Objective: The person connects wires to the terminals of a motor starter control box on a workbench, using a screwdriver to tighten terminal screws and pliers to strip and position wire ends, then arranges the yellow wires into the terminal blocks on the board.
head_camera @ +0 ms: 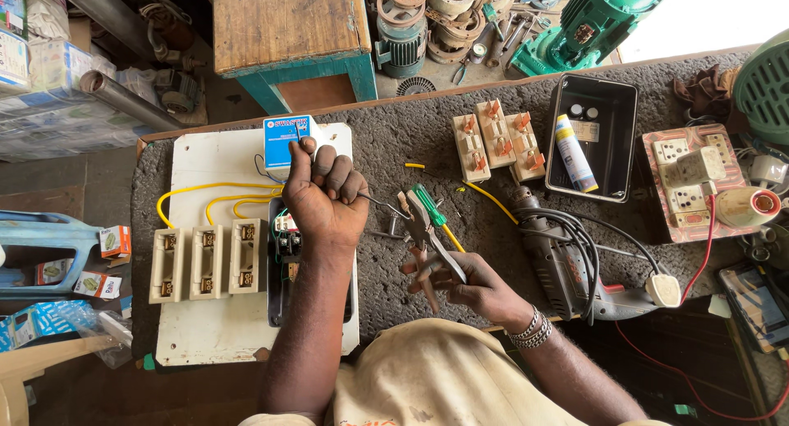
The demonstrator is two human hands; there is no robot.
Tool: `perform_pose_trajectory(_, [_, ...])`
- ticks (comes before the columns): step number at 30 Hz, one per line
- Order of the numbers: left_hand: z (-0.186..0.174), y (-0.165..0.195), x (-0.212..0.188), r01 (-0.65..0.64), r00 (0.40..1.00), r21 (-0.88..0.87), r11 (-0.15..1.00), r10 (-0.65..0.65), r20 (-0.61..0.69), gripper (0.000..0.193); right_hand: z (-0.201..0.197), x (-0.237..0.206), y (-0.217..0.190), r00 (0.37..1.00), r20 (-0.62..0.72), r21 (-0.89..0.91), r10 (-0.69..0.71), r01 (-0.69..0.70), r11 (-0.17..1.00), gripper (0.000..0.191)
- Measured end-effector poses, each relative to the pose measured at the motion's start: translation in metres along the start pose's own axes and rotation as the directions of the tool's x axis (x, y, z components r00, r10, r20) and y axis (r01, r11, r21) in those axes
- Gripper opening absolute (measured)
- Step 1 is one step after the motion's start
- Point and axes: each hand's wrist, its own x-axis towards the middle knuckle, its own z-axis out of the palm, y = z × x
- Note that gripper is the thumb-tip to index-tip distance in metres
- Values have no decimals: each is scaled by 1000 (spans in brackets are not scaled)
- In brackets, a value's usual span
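My left hand (325, 192) is clenched in a fist over a white mounting board (214, 327), gripping a thin dark wire (376, 202) that runs right toward the pliers. My right hand (472, 285) holds the pliers (426, 233) by their handles, jaws pointing up and left at the wire's end. A green-handled screwdriver (429, 204) lies just beside the pliers on the grey bench top. On the board sit a blue box (283, 134), looping yellow wires (209, 194), three cream fuse units (205, 262) and a black component (285, 247) partly hidden under my left forearm.
An electric drill (559, 266) with a coiled black cable lies right of my right hand. Behind it are three cream switches (493, 138), a black tray (615, 105) holding a spray can (574, 153), and a socket board (686, 179). A wooden stool (288, 23) and a green motor (592, 19) stand beyond the bench.
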Motion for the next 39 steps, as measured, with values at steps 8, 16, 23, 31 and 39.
perform_pose_trajectory(8, [0, -2, -1, -7, 1000, 37, 999, 8, -25, 27, -1, -2, 1, 999, -1, -77, -48, 48, 996, 66])
perform_pose_trajectory(16, [17, -9, -14, -93, 995, 152, 984, 85, 55, 26, -1, 8, 32, 941, -253, -671, -226, -2, 741, 11])
perform_pose_trajectory(23, [28, -14, -30, -411, 884, 211, 887, 331, 331, 16, -23, 19, 31, 814, -521, -457, -259, -9, 890, 32])
perform_pose_trajectory(31, [-7, -50, -15, -329, 932, 207, 922, 281, 227, 17, 7, 2, -7, 981, -196, 62, 15, -3, 998, 82])
perform_pose_trajectory(39, [-43, -77, -31, -419, 903, 416, 807, 323, 282, 14, 19, 14, -4, 980, -199, 147, 29, 1, 989, 85])
